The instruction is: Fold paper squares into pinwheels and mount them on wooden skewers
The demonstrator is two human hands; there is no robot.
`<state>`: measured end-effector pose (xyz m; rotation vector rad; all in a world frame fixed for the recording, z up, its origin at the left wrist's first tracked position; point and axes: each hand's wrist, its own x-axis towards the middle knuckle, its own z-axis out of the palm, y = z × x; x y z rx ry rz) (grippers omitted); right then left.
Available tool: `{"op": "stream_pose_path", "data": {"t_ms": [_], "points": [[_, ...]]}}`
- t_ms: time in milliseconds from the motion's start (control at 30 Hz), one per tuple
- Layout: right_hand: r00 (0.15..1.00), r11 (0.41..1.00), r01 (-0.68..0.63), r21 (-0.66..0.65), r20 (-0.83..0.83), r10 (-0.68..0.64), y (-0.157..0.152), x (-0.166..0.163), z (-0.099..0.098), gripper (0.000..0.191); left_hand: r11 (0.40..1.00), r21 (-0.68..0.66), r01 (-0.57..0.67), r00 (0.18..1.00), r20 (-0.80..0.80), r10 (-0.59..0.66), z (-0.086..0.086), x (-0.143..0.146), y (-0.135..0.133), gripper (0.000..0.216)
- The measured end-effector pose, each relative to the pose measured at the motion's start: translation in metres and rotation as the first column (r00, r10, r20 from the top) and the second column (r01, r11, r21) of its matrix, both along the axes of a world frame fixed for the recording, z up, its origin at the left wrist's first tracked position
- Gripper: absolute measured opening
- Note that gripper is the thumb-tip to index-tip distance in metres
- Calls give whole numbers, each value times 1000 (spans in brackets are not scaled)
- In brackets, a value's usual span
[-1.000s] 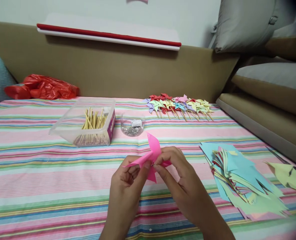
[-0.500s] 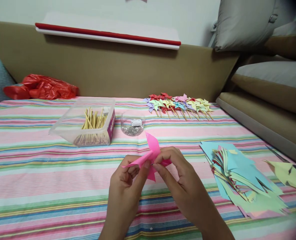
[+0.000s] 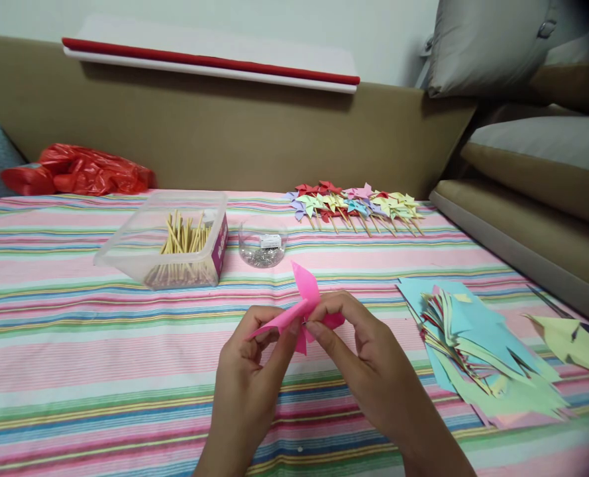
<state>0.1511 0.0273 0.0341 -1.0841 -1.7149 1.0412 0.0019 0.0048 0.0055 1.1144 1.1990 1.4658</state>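
Observation:
Above the striped cloth, my left hand (image 3: 257,361) pinches a bright pink paper pinwheel (image 3: 307,285) between thumb and fingers. One blade points up, and others stick out left, right and down. My right hand (image 3: 356,351) is closed at the pinwheel's middle, its thumb and forefinger pressed together around a tiny dark pin (image 3: 304,323). Most of the pin is hidden by the fingertips, and I cannot tell how deep it sits in the paper. No stick is on this pinwheel.
A clear plastic box (image 3: 125,255) of wooden sticks (image 3: 187,235) stands left, beside a round clear tub (image 3: 263,245) of small metal pins. Finished pinwheels (image 3: 358,205) lie behind. Cut paper sheets (image 3: 478,344) and dark scissors (image 3: 552,301) are right; a red plastic bag (image 3: 83,171) lies far left.
The pinwheel has tilted slightly in my hands, its lower blade showing less. Both hands keep their grip in nearly the same spot. The view has shifted a little.

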Motion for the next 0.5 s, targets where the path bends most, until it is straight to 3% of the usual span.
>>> {"op": "stream_pose_path", "data": {"t_ms": [500], "points": [[992, 998, 53, -29, -115, -56, -1, -5, -4, 5, 994, -19, -104, 995, 4, 104, 10, 8, -3, 19]]}}
